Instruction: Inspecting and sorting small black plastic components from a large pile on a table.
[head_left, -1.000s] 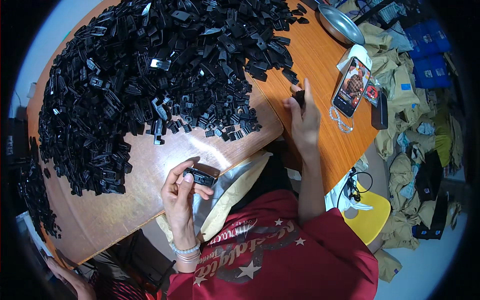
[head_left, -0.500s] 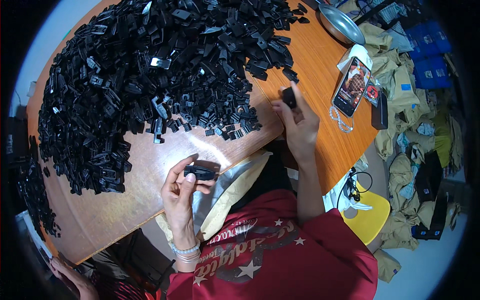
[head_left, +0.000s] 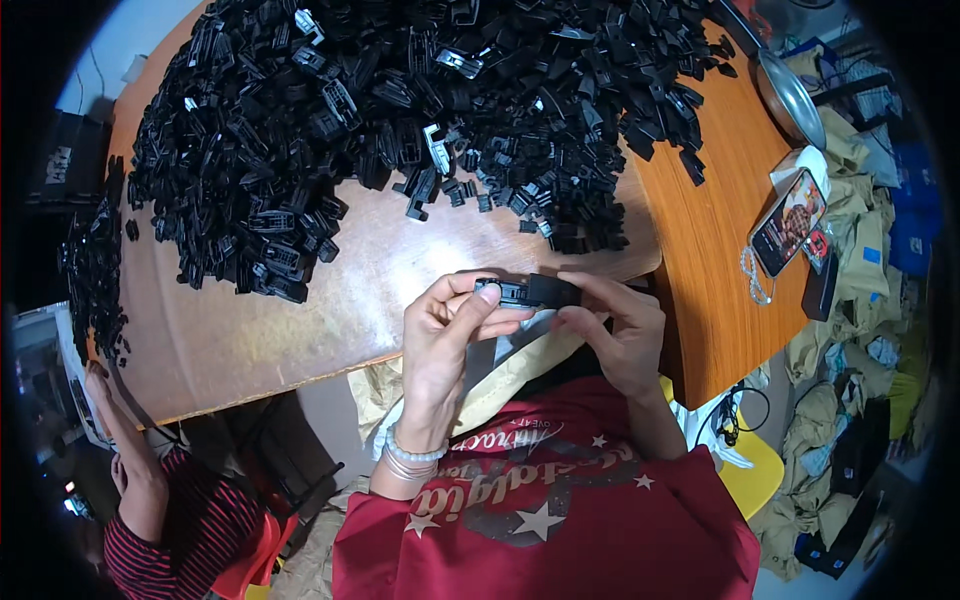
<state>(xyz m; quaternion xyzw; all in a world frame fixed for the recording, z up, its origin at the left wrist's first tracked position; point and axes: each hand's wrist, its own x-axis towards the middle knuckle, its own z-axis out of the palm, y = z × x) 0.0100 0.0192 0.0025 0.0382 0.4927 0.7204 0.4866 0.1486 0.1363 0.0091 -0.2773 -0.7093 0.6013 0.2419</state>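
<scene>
Between the thumb and fingers of my left hand [head_left: 445, 325] is a slim black plastic clip-like part [head_left: 508, 292], lying sideways. My right hand [head_left: 622, 335] pinches a wider black plastic piece [head_left: 553, 291], and its left end meets the right end of the slim part. Whether the two are joined, I cannot tell. Both hands are in front of my body, over the table's near edge. Beyond them spreads a large heap of black plastic parts [head_left: 290, 130], with small black pieces [head_left: 570, 215] along its near right side.
The wooden table [head_left: 230, 350] has an orange section [head_left: 720, 260] at right. A phone [head_left: 790, 222] with a beaded strap, a black box [head_left: 821, 288] and a metal pan [head_left: 790, 100] lie there. Another person's arm [head_left: 140, 470] reaches the table at lower left. Brown bags [head_left: 830, 400] crowd the right.
My right hand has come left and inward with its black piece, to the part in my left hand. The view has shifted, showing more of the other person at lower left.
</scene>
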